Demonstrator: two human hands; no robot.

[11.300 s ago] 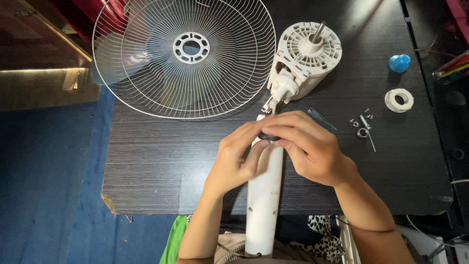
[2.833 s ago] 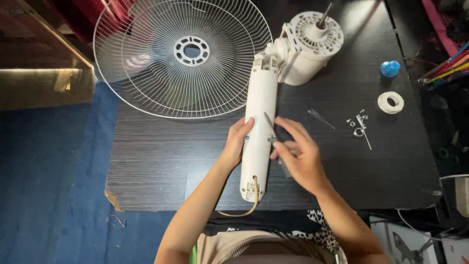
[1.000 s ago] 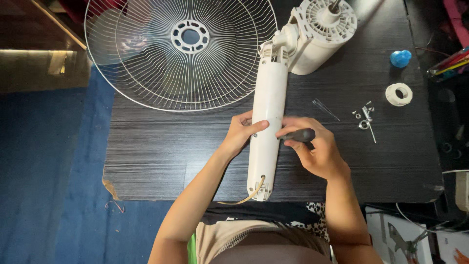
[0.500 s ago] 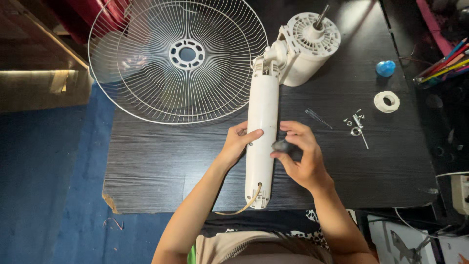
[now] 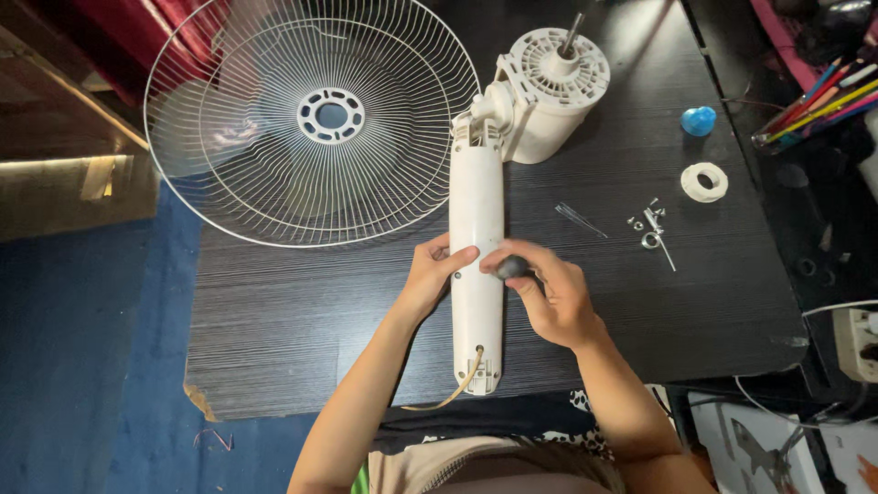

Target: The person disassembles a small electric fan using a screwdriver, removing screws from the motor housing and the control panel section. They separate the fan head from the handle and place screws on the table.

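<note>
This looks like a room in a home, used as a makeshift repair spot. A dark wood-grain table (image 5: pixel 274 338) stands on blue carpet (image 5: pixel 82 366). Red curtain (image 5: pixel 137 37) hangs at eleven o'clock, a cup of coloured pencils (image 5: pixel 819 105) at two, a white power strip (image 5: pixel 855 338) at four.

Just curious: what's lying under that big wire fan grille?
The wire grille rests partly on the dark table; its left side overhangs blue floor. A pale blurry shape shows through the wires; what it is cannot be told.
</note>
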